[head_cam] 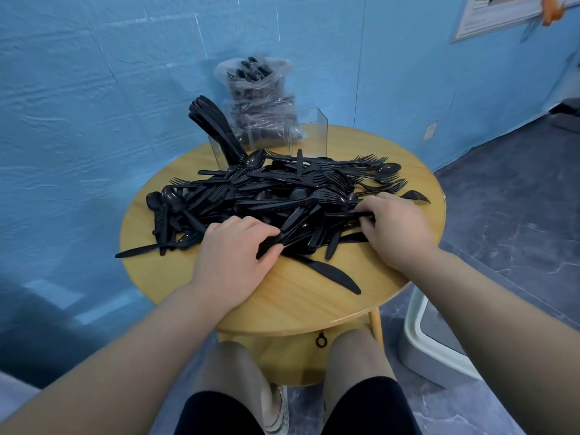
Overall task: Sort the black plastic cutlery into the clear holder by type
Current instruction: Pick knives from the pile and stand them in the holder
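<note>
Dozens of light, stiff, slippery pieces of black cutlery [276, 196] were heaped in a tangle just in front of the clear holder [309, 133], whose left compartment already held a leaning bunch. The left hand [233, 257] was curled round several handles at the pile's near edge, and the right hand [397, 229] was pinching pieces nearer the holder's right side. Handles were judged the best hold; little bare table [298, 306] was left beyond the holder, so pieces could slide off the rim.
</note>
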